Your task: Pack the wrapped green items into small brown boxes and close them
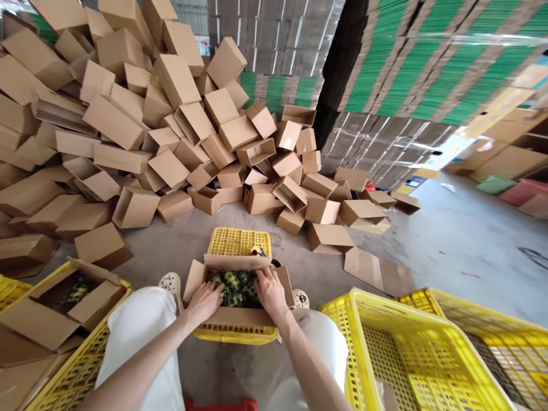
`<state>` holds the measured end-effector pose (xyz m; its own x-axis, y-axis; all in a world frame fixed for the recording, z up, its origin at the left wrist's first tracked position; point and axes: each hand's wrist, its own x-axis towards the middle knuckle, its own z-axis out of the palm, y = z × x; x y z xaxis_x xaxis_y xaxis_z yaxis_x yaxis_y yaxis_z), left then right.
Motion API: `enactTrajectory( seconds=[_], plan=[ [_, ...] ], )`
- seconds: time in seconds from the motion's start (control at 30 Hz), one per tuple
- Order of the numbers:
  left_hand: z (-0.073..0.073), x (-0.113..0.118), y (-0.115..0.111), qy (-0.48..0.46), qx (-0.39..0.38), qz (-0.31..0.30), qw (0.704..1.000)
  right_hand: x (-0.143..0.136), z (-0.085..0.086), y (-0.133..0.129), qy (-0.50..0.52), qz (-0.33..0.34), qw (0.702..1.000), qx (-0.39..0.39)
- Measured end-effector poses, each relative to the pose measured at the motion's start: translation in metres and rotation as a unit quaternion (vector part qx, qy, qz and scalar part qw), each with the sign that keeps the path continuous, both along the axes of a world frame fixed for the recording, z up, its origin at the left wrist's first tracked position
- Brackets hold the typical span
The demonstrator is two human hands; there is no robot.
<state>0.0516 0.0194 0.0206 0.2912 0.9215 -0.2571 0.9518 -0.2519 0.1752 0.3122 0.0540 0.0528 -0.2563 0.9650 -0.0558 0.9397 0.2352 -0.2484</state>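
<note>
A cardboard box (240,315) with raised flaps sits between my legs on a yellow crate (240,335). Inside are dark green and yellow round fruits (232,281) in shiny clear wrapping; their kind is hard to tell. My left hand (208,298) rests at the box's left side, its fingers stretched over the fruits. At the right inner side, my right hand (270,288) reaches in with its fingers apart, near the fruits and the back flap (237,262). The fingertips of both hands are partly hidden in the box.
A big heap of cardboard boxes (171,142) covers the floor ahead. Yellow crates (355,342) stand at my right. At my left, another open box (55,319) with wrapped fruits lies in a yellow crate. Stacked flat cardboard (428,68) rises behind.
</note>
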Motion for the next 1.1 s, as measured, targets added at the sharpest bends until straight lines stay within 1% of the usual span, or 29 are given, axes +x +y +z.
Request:
enactTrajectory(
  seconds=[0.1, 0.17, 0.23, 0.3, 0.43, 0.5, 0.57, 0.6, 0.63, 0.67, 0.7, 0.73, 0.77, 0.8, 0.87, 0.9, 0.93, 0.97, 1.0, 1.03, 1.1],
  plan=[
    [-0.013, -0.002, 0.006, -0.007, -0.031, -0.001, 0.999, 0.004, -0.015, -0.011, 0.063, 0.009, 0.993, -0.103],
    [-0.018, -0.004, 0.013, -0.031, -0.048, 0.007, 0.998, 0.004, -0.024, -0.009, 0.096, 0.010, 0.984, -0.152],
    [-0.019, -0.006, 0.023, -0.064, -0.054, 0.015, 0.996, 0.003, -0.031, -0.002, 0.126, 0.014, 0.976, -0.175],
    [-0.014, -0.008, 0.034, -0.098, -0.060, 0.028, 0.993, 0.001, -0.034, 0.005, 0.139, 0.024, 0.970, -0.198],
    [0.001, -0.014, 0.053, -0.183, -0.085, 0.067, 0.977, -0.003, -0.032, 0.015, 0.109, 0.064, 0.969, -0.214],
    [0.004, -0.017, 0.054, -0.202, -0.090, 0.058, 0.973, -0.003, -0.028, 0.018, 0.111, 0.097, 0.968, -0.202],
    [0.002, -0.018, 0.050, -0.194, -0.083, 0.028, 0.977, -0.003, -0.022, 0.022, 0.159, 0.104, 0.964, -0.187],
    [0.000, -0.018, 0.047, -0.184, -0.077, 0.011, 0.980, -0.003, -0.019, 0.024, 0.202, 0.090, 0.958, -0.182],
    [-0.004, -0.016, 0.045, -0.175, -0.073, -0.001, 0.982, -0.002, -0.015, 0.027, 0.255, 0.062, 0.948, -0.180],
    [-0.008, -0.014, 0.043, -0.167, -0.073, -0.008, 0.983, -0.002, -0.011, 0.029, 0.315, 0.024, 0.931, -0.183],
    [-0.011, -0.013, 0.042, -0.165, -0.078, -0.009, 0.983, -0.003, -0.007, 0.031, 0.379, -0.021, 0.905, -0.191],
    [-0.013, -0.011, 0.042, -0.171, -0.085, -0.001, 0.982, -0.004, -0.003, 0.033, 0.444, -0.068, 0.869, -0.207],
    [-0.014, -0.010, 0.043, -0.183, -0.094, 0.014, 0.978, -0.005, 0.000, 0.034, 0.505, -0.112, 0.824, -0.231],
    [-0.013, -0.010, 0.045, -0.202, -0.101, 0.034, 0.974, -0.007, 0.003, 0.035, 0.560, -0.149, 0.772, -0.261],
    [-0.006, -0.012, 0.050, -0.262, -0.103, 0.083, 0.956, -0.010, 0.009, 0.034, 0.638, -0.190, 0.670, -0.329],
    [-0.001, -0.013, 0.052, -0.303, -0.101, 0.108, 0.941, -0.011, 0.011, 0.034, 0.660, -0.197, 0.629, -0.359],
    [0.005, -0.015, 0.054, -0.351, -0.098, 0.131, 0.922, -0.011, 0.012, 0.033, 0.674, -0.198, 0.600, -0.384],
    [0.010, -0.016, 0.056, -0.400, -0.096, 0.153, 0.899, -0.011, 0.013, 0.032, 0.681, -0.197, 0.579, -0.402],
    [0.015, -0.016, 0.057, -0.446, -0.096, 0.177, 0.872, -0.011, 0.014, 0.031, 0.683, -0.196, 0.567, -0.416],
    [0.019, -0.015, 0.057, -0.485, -0.098, 0.202, 0.845, -0.011, 0.015, 0.030, 0.682, -0.195, 0.563, -0.425],
    [0.021, -0.009, 0.056, -0.543, -0.111, 0.246, 0.795, -0.011, 0.014, 0.027, 0.668, -0.185, 0.575, -0.435]
  ],
)
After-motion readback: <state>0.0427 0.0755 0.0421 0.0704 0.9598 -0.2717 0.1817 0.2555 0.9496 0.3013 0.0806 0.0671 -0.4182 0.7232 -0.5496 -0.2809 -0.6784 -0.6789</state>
